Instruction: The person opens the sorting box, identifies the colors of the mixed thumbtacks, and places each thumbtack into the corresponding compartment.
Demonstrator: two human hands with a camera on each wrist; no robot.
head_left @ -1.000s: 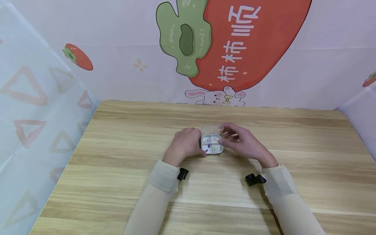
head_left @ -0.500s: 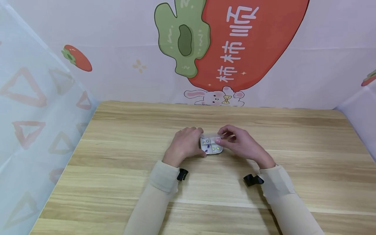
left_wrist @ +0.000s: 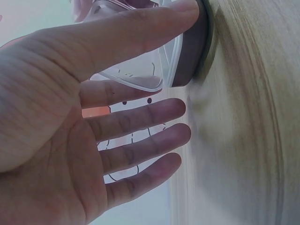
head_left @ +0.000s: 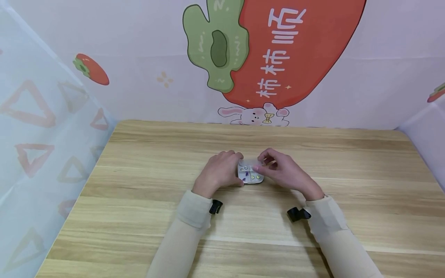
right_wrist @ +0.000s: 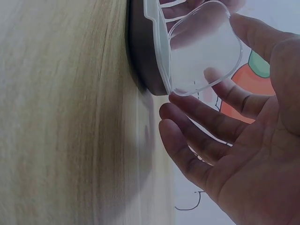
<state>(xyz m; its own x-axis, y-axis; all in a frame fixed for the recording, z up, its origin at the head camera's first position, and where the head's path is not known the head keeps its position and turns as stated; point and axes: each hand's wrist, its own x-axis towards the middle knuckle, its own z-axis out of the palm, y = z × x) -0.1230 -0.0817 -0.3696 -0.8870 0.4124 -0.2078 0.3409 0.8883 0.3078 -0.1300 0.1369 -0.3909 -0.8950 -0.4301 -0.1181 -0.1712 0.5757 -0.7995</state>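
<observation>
A small pill box point(head_left: 248, 178) with a white divided tray and a dark outer shell lies on the table. Tiny yellow, ring-like and purple pieces sit in its compartments. Its clear lid point(right_wrist: 204, 54) is raised at a tilt over the back of the tray. My left hand point(head_left: 219, 170) grips the box's left side, thumb at the front corner and index finger behind. The other left fingers stretch out free in the left wrist view. My right hand point(head_left: 286, 172) holds the lid's edge between thumb and index finger; its remaining fingers hang beside the box.
The wooden table point(head_left: 139, 216) extends around both arms. A printed backdrop point(head_left: 146, 88) rises behind its far edge. Black wrist mounts point(head_left: 216, 206) sit by both cuffs.
The lid has swung forward from leaning back to tilting over the tray. My right hand has shifted slightly left with it, while my left hand stays on the box.
</observation>
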